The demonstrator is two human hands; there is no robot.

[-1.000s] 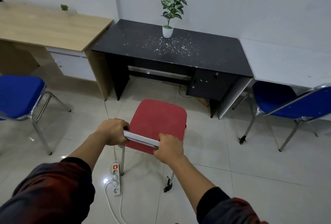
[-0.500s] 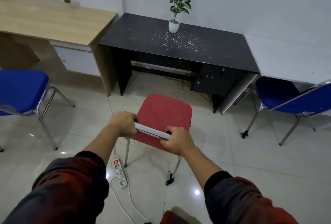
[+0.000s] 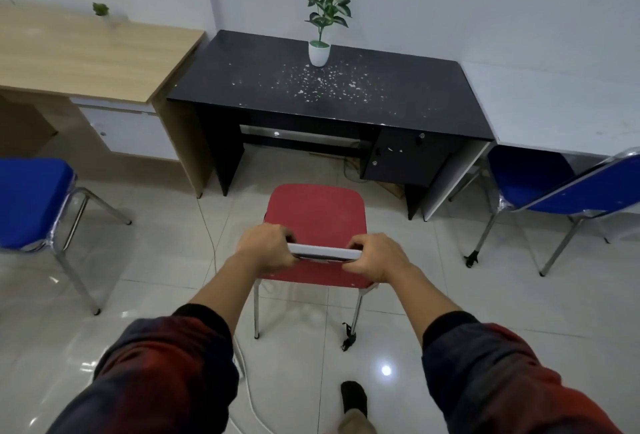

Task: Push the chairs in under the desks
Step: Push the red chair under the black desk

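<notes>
The red-seated, chrome-legged chair (image 3: 317,222), standing short of the black desk (image 3: 329,94), is gripped at its stiff backrest top by left hand (image 3: 266,248) and right hand (image 3: 375,257); light, easily slid handling is expected

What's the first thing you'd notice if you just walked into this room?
The bright red chair in the middle of the floor, with both hands, left and right, gripping its white backrest top. Right behind it stands the black desk, speckled with white flecks around a little potted plant.
</notes>
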